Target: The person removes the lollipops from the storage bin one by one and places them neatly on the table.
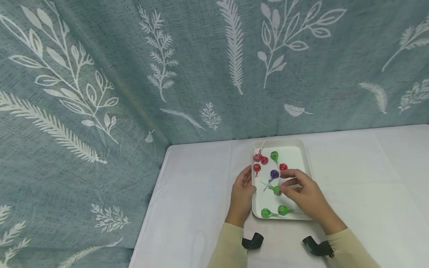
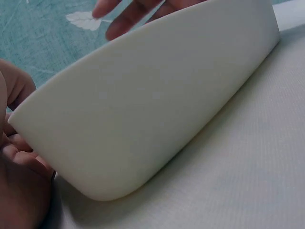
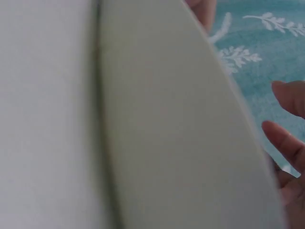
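Observation:
A white tray [image 1: 303, 152] holds several wrapped lollipops. My left hand [image 1: 242, 195] grips the tray's left side, its thumb at the rim and its fingers along the outer wall. In the left wrist view, the curled fingers of the left hand [image 2: 24, 157] lie against the tray's wall [image 2: 152, 95]. Over the tray's right half hovers my right hand [image 1: 306, 193], thumb and index finger apart. Near those fingertips lie a red lollipop [image 1: 283, 166], a purple lollipop [image 1: 274, 174] and a green lollipop [image 1: 276, 190]. Nothing shows between the right hand's [image 3: 290, 138] spread fingers in the right wrist view.
Red lollipops [image 1: 257, 167] lie along the tray's left side, another green lollipop [image 1: 275, 155] farther back. Two green lollipops [image 1: 266, 213] rest at the near end. Around the tray spreads a white tablecloth [image 1: 201, 186]; a teal leaf-patterned curtain [image 1: 201, 67] hangs behind and left.

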The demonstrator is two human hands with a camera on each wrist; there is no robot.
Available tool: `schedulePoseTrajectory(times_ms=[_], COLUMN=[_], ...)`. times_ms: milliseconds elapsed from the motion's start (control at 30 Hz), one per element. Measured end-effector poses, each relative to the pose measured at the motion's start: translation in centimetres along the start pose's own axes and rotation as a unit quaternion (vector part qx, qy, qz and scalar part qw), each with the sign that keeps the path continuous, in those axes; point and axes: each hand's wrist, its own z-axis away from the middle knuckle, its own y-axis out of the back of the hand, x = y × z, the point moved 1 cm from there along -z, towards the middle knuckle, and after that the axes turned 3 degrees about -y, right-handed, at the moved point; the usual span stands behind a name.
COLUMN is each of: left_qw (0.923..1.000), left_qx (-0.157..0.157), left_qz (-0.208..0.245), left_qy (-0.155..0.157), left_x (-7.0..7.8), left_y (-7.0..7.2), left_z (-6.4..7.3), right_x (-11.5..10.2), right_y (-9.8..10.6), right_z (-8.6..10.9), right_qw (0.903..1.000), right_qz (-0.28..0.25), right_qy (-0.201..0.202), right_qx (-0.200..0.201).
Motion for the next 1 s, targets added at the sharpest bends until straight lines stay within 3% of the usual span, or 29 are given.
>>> schedulePoseTrajectory(times_ms=[100,267,467,567,733,1000], left_qw=[1.0000,0.9999,0.9998,0.9999,0.9999,0.9999], left_qx=[0.001,0.001,-0.005,-0.005,-0.002,0.001], left_qz=[0.001,-0.002,0.003,0.002,0.003,0.006], left_qy=[-0.008,-0.015,-0.018,-0.016,-0.011,-0.014], left_x=[0.0,0.1,0.3,0.4,0.4,0.0], left_y=[-0.1,0.0,0.1,0.1,0.1,0.1], left_z=[0.0,-0.1,0.1,0.1,0.2,0.0], right_x=[0.4,0.7,0.3,0.2,0.3,0.3], right_y=[-0.4,-0.9,-1.9,-2.2,-2.1,-1.3], right_z=[0.0,-0.1,-0.1,-0.1,0.0,-0.1], right_qw=[0.9998,0.9969,0.9772,0.9706,0.9756,0.9879], right_qz=[0.013,0.078,0.201,0.228,0.212,0.152], right_qy=[0.013,0.009,-0.025,-0.030,-0.014,0.029], right_qx=[-0.003,-0.009,-0.063,-0.070,-0.054,0.010])
